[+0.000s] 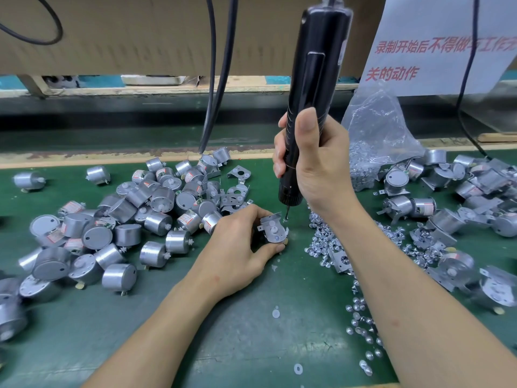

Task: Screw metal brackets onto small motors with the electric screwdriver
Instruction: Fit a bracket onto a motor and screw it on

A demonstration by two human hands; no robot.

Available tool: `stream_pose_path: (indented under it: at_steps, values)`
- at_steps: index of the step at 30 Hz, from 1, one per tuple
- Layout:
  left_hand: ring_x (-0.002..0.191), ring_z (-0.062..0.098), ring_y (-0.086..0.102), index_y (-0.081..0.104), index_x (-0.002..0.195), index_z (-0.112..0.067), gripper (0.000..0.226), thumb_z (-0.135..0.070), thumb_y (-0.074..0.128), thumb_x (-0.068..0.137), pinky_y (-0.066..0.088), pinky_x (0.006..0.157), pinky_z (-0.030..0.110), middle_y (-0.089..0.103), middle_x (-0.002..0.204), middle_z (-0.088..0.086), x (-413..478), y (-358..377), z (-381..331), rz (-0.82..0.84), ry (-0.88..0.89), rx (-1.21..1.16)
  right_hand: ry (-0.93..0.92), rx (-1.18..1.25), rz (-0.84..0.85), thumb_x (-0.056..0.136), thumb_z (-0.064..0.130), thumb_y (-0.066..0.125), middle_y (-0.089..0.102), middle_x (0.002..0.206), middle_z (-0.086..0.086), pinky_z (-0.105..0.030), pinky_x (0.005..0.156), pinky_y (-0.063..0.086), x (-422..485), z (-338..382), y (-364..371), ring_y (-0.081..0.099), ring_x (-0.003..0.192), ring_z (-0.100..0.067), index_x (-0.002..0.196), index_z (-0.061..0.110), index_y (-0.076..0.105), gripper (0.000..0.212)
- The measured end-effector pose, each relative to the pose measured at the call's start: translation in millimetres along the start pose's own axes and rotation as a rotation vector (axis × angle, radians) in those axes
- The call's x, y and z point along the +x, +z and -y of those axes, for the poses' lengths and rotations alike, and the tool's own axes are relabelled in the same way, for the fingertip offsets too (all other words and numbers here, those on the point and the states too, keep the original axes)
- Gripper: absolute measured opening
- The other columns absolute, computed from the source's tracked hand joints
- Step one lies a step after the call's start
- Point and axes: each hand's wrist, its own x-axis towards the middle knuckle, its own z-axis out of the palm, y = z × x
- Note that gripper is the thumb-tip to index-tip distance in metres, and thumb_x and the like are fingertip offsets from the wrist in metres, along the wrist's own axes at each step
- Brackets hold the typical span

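Observation:
My left hand grips a small silver motor with a metal bracket laid on its face, held on the green mat. My right hand grips the black electric screwdriver upright. Its bit tip touches the bracket's right ear. Loose bare motors lie piled to the left, spare brackets behind my left hand. Small silver screws are scattered under and beside my right forearm.
Motors with brackets fitted are heaped at the right. A clear plastic bag of screws stands behind them. Black cables hang above the bench, with a cardboard wall and a printed paper notice behind. White washers lie on the mat.

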Motion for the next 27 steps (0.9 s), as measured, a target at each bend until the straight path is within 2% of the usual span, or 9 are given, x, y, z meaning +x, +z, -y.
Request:
stream_pose_path:
  at_steps: [2,4,6,12,21,27]
  values:
    - [0.073,-0.018,0.049,0.059,0.101,-0.024,0.032,-0.033,0.081,0.079,0.033,0.064,0.001,0.051,0.083,-0.046,0.0,0.7,0.0,-0.002,-0.004,0.004,0.01,-0.008,-0.011,0.072,0.08,0.064,0.057,0.058,0.003,-0.029,0.049,0.044,0.2,-3.4,-1.9,0.051,0.044,-0.019,0.085,0.011,0.054,0.071]
    - [0.072,-0.019,0.048,0.06,0.101,-0.023,0.032,-0.032,0.082,0.078,0.033,0.064,0.001,0.053,0.071,-0.032,-0.5,1.0,0.2,-0.011,-0.011,0.002,0.019,-0.017,-0.008,0.073,0.079,0.065,0.057,0.057,0.003,-0.029,0.049,0.044,0.1,-7.2,-2.8,0.051,0.044,-0.018,0.084,0.011,0.053,0.069]
    - [0.072,-0.018,0.048,0.06,0.101,-0.022,0.032,-0.032,0.081,0.079,0.033,0.064,0.001,0.048,0.067,-0.027,-0.6,1.2,0.0,-0.013,-0.012,0.006,0.027,-0.026,-0.005,0.074,0.078,0.065,0.057,0.057,0.004,-0.029,0.049,0.045,0.1,-10.4,-3.2,0.052,0.044,-0.018,0.083,0.012,0.052,0.068]
    - [0.073,-0.016,0.048,0.057,0.098,-0.023,0.031,-0.033,0.08,0.08,0.034,0.065,0.003,0.045,0.07,-0.025,-0.4,1.3,0.2,-0.017,-0.007,0.017,0.048,-0.036,0.013,0.074,0.078,0.067,0.056,0.058,0.004,-0.029,0.049,0.044,0.1,-17.1,-4.3,0.051,0.044,-0.018,0.083,0.01,0.052,0.069]
    - [0.074,-0.017,0.047,0.056,0.097,-0.023,0.031,-0.032,0.08,0.08,0.033,0.065,0.002,0.044,0.071,-0.026,-1.2,1.1,-0.4,-0.012,-0.002,0.018,0.04,-0.038,0.009,0.073,0.079,0.067,0.056,0.058,0.003,-0.028,0.048,0.044,-0.8,-21.4,-5.4,0.05,0.045,-0.018,0.086,-0.009,0.048,0.091]
    - [0.074,-0.017,0.046,0.056,0.098,-0.023,0.031,-0.033,0.079,0.08,0.033,0.065,0.002,0.042,0.071,-0.026,-0.9,1.3,0.0,-0.009,-0.002,0.021,0.033,-0.03,0.007,0.072,0.079,0.067,0.056,0.058,0.002,-0.029,0.048,0.043,-1.3,-20.9,-5.9,0.05,0.045,-0.018,0.086,-0.01,0.048,0.093]
